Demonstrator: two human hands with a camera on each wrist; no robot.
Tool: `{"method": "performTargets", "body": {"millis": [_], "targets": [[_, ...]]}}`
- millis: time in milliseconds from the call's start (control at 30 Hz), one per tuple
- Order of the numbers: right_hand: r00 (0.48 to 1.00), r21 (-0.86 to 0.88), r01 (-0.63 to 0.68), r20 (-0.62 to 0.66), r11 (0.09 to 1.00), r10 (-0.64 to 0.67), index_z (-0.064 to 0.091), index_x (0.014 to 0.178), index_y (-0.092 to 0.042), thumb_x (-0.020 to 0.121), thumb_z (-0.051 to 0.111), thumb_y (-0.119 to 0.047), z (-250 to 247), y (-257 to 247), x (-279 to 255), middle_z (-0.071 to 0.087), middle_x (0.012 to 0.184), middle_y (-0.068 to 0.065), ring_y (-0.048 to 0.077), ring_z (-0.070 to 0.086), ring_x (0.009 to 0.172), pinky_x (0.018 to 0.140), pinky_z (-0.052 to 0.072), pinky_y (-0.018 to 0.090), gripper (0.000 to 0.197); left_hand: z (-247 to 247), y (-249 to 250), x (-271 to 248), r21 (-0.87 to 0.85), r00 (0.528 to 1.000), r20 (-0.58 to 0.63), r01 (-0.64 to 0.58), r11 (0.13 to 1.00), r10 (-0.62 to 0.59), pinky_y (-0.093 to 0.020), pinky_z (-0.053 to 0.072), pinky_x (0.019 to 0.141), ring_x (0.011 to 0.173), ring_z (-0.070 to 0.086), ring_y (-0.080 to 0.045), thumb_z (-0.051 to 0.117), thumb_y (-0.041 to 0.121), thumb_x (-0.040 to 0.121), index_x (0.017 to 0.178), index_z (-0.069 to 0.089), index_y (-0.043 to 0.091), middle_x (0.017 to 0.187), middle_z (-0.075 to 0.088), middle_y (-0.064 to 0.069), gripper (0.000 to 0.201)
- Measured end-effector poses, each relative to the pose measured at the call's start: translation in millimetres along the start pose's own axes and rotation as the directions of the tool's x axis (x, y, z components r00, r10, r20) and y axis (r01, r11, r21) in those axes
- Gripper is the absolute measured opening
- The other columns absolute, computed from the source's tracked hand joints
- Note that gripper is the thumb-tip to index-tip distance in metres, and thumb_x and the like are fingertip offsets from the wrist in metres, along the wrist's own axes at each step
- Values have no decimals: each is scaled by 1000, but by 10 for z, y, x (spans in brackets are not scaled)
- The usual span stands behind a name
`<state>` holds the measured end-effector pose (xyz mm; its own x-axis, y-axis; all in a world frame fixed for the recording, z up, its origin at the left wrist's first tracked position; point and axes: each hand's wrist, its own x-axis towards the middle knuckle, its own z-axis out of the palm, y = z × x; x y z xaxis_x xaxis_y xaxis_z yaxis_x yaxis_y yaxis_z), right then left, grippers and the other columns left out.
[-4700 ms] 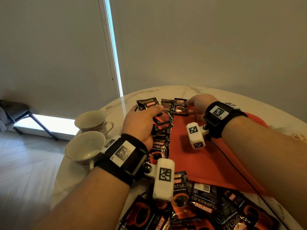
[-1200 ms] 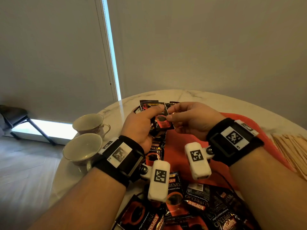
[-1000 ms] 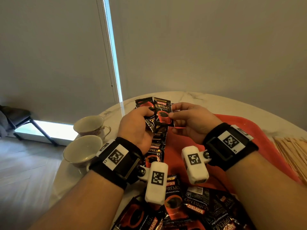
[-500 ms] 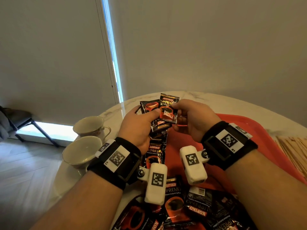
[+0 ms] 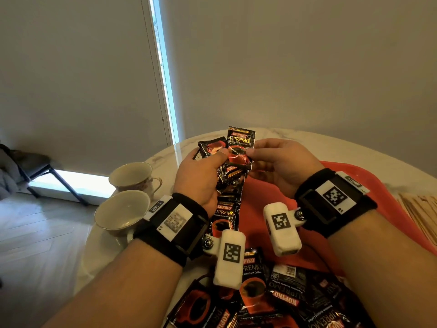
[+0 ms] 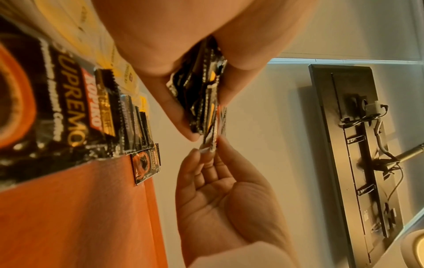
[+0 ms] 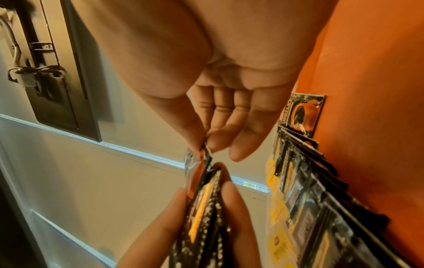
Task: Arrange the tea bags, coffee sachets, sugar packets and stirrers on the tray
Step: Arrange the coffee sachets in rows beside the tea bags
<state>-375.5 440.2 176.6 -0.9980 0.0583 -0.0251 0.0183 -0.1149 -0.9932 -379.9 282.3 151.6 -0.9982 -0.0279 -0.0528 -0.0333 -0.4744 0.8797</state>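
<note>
Round white marble worktop [image 5: 295, 140] carries a flat orange plastic tray [image 5: 257, 209] and 2 cream china cups [image 5: 123, 209]; grey blinds [image 5: 71, 79] behind; left hand [image 5: 201, 178] grips a fanned stack of black foil coffee sachets [image 5: 214, 147]; right hand [image 5: 279, 162] pinches the top sachet [image 5: 240, 144].

A narrow strip of window [image 5: 163, 67] runs down between two closed grey blinds [image 5: 75, 74], with bright daylight spilling under the left blind onto the pale wooden floor [image 5: 40, 233]. Left of the window, a dark chair [image 5: 30, 169] stands at the edge of view.
</note>
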Motion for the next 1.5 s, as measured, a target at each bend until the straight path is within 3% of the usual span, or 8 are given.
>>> {"method": "performTargets", "body": {"millis": [133,333,500,767,1133,1233,1367,1500], "targets": [[990,115,-15,-136,993,31,64,94,-5,91,69,0,-153,63,113,68,71,7,13,60,56,57,56,28,8,-13,8,30,-36,999,-46,15,999,-16,-57,64,76,86,78,-39,72,1,94,119,67,5,98,78,-20,26],[902,74,-178,-385,981,193,62,91,-6,93,60,3,-547,262,354,68,80,9,18,63,65,56,52,29,9,-28,-4,48,-13,997,-77,24,1000,-25,-62,61,85,93,78,-37,77,5,92,125,66,6,102,79,-18,35],[897,-128,-298,-377,946,232,64,88,-1,89,63,6,-536,350,446,70,85,16,23,62,66,70,48,34,7,-41,-23,77,1,996,-83,13,1000,-13,-61,62,84,90,78,-36,77,6,91,123,66,7,100,79,-16,34],[894,-315,-375,-370,872,251,71,89,-1,86,72,2,-423,258,561,70,80,12,17,65,63,51,52,27,4,-51,-52,103,-15,998,-65,21,1000,-22,-64,60,86,92,78,-37,77,5,91,117,68,8,100,79,-17,28],[880,-419,-404,-420,813,220,67,77,-3,87,78,-7,-386,278,620,66,71,9,16,60,58,51,53,23,16,-70,-45,128,-16,999,-36,34,999,-35,-67,59,85,90,78,-38,78,6,90,117,68,10,99,79,-17,30],[883,-418,-408,-408,812,233,67,77,-3,88,77,-9,-394,267,607,66,73,9,16,60,60,55,54,25,16,-70,-36,115,-17,999,-34,41,999,-41,-66,60,84,90,78,-39,78,5,89,118,67,10,99,79,-18,31],[896,-252,-362,-359,898,260,68,90,-6,95,70,-16,-399,256,546,63,71,4,14,59,60,53,50,25,12,-63,-21,79,-8,998,-20,56,998,-57,-68,60,83,89,78,-39,80,2,86,117,68,8,98,79,-19,33],[957,-97,-224,-209,970,200,69,92,-14,93,71,-29,-301,127,271,63,70,-2,10,57,55,58,44,26,15,-31,-14,37,6,999,7,44,999,-44,-67,60,83,90,77,-40,80,0,85,113,70,6,98,79,-20,30]]}}
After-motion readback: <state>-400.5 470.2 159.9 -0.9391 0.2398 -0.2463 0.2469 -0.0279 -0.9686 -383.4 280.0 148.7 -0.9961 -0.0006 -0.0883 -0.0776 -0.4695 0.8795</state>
